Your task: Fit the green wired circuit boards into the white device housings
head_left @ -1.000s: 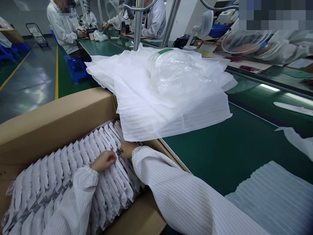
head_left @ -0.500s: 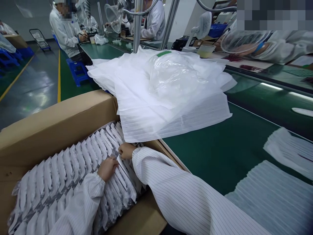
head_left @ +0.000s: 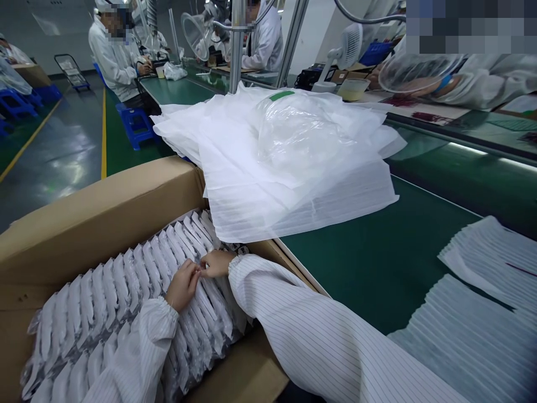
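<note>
An open cardboard box (head_left: 104, 193) holds rows of flat white packets in clear plastic (head_left: 121, 285), standing on edge close together. Over the right-hand end of the rows, my left hand (head_left: 183, 284) is closed, thumb and fingers pinched at the packets' tops. Directly beside it my right hand (head_left: 216, 263) is closed too, its fingertips meeting those of the left. What lies between the fingertips is too small and hidden to make out. Striped white sleeves cover both wrists.
A stack of white foam sheets (head_left: 251, 196) overhangs the box's far corner, a clear plastic bag (head_left: 302, 129) on top. More thin sheets (head_left: 474, 341) lie on the green work surface (head_left: 356, 252) at right. Co-workers sit farther back, near a white fan (head_left: 350, 45).
My hands have come together: the right moved slightly left and the left slightly up, until the fingertips meet. At right, the upper thin sheet has shifted left.
</note>
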Available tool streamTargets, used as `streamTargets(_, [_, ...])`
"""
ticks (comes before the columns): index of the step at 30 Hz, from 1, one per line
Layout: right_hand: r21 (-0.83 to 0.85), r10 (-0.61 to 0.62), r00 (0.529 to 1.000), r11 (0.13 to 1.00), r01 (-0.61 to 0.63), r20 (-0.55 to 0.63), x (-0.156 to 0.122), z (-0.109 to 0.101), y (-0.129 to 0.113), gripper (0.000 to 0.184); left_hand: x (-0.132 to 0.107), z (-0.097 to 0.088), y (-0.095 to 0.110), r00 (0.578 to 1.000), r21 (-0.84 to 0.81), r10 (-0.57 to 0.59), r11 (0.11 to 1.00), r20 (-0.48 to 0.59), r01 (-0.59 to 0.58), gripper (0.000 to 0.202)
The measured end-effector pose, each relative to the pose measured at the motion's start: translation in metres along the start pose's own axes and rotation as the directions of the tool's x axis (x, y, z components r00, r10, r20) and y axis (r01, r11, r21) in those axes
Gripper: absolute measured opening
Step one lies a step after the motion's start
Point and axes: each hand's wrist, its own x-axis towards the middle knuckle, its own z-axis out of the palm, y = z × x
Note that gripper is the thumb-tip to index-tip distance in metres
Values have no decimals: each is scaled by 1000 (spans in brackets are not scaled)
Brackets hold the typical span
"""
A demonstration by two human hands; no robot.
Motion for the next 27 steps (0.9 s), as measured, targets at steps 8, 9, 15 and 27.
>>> streamTargets(8, [0, 16, 1000, 1000, -16, 5, 9, 8, 1, 22, -13, -9, -25, 989, 59, -142, 989, 50, 139, 16])
streamTargets(9, [3, 32, 999, 999, -32, -1, 10, 8, 1, 22, -16, -9, -29, 985, 83, -149, 986, 82, 142, 19])
streamTargets(15, [48, 85, 995, 995, -83, -44, 12, 8, 2, 24, -27, 4, -22, 975, 226, -182, 963, 130, 150, 17])
streamTargets(27, [111, 147, 972, 986, -128, -183, 8, 18, -5, 23, -27, 5, -21, 971, 247, -49, 969, 235, -11, 21])
